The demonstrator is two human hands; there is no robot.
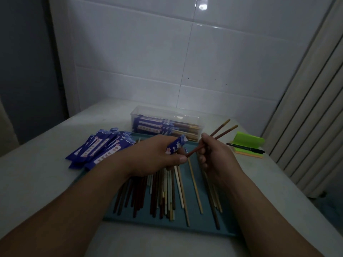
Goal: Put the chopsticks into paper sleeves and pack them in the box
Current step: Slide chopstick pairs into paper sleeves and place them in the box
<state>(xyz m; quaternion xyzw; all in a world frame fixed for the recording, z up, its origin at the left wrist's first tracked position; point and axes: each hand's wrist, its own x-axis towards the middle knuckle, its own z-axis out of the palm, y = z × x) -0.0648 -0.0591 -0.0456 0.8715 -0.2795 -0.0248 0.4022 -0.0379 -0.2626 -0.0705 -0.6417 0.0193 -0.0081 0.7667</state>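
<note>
My left hand (pixel 157 154) holds a blue patterned paper sleeve (pixel 176 146) above the tray. My right hand (pixel 213 154) grips a pair of reddish-brown chopsticks (pixel 221 131), their thin ends pointing at the sleeve's opening near my left thumb. Several loose chopsticks (pixel 167 193) in brown, white and tan lie on the teal tray (pixel 194 225). A pile of empty blue sleeves (pixel 98 149) lies left of the tray. The clear plastic box (pixel 165 115) behind the tray holds several sleeved chopsticks.
A green sticky-note pad (pixel 248 140) with a black pen (pixel 245 147) across it lies on the white table at the right. A tiled wall stands behind the box, and a ribbed radiator (pixel 306 108) rises at the right.
</note>
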